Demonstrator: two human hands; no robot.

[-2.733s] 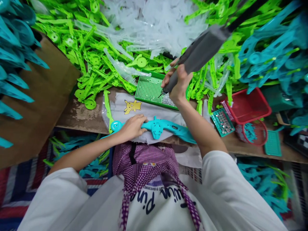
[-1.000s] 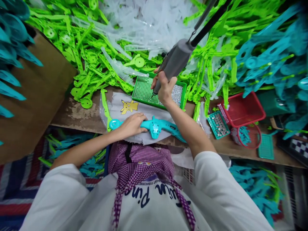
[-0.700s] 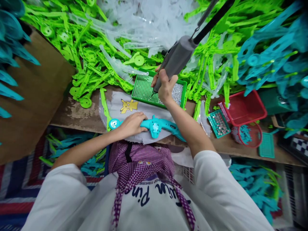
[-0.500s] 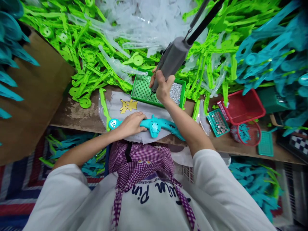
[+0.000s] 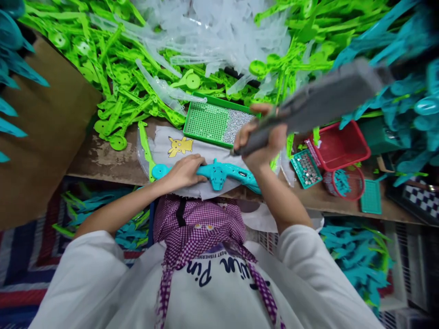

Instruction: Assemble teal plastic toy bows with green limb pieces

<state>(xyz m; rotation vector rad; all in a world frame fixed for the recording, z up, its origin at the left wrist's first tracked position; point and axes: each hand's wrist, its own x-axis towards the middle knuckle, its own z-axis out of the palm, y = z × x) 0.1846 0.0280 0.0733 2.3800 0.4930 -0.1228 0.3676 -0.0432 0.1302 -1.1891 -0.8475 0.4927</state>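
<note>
A teal plastic toy part (image 5: 224,172) lies across a white cloth (image 5: 171,148) with a yellow cartoon print at the bench's front edge. My left hand (image 5: 185,170) presses down on the part's left half, fingers curled over it. My right hand (image 5: 262,139) is wrapped round a grey powered screwdriver (image 5: 318,98), which is tilted with its tip pointing left, just above the part's right half. Behind them sits a green tray (image 5: 209,121) with a heap of small silver screws at its right end.
Lime-green plastic parts (image 5: 126,87) and clear bags (image 5: 219,32) pile up behind the tray. Teal parts (image 5: 404,68) heap at the right. A red basket (image 5: 339,146), a small teal tray of screws (image 5: 306,168) and a round red basket (image 5: 345,182) stand on the bench's right. Cardboard (image 5: 41,132) lies left.
My right hand has pulled the screwdriver back from the green screw tray and swung it down toward the teal part. My left hand stays on the part.
</note>
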